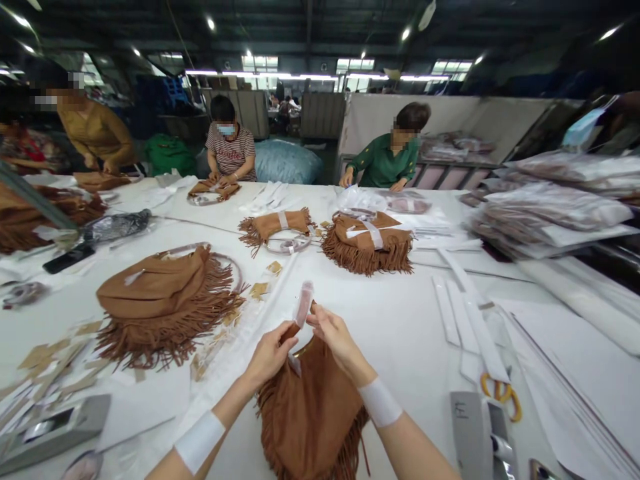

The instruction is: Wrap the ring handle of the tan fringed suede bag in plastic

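White work table [400,320], brown fringed bags [165,300], cardboard scraps [45,357], paper strips [465,300], yellow-handled scissors [503,393], black phone [67,259], bagged stacks [550,220]

One view only, from the wearer's head, looking forward and down along a white table [400,320]. It sits close over the left hand [270,357] and right hand [337,340] at bottom centre, while its wide, bowed lens stretches out to three seated workers [393,157] across the far edge.

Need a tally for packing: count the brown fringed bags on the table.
6 clearly: one under the hands, one at left, two mid-table, one at the striped-shirt worker, one far left. The brown heap at the left edge may hide more.
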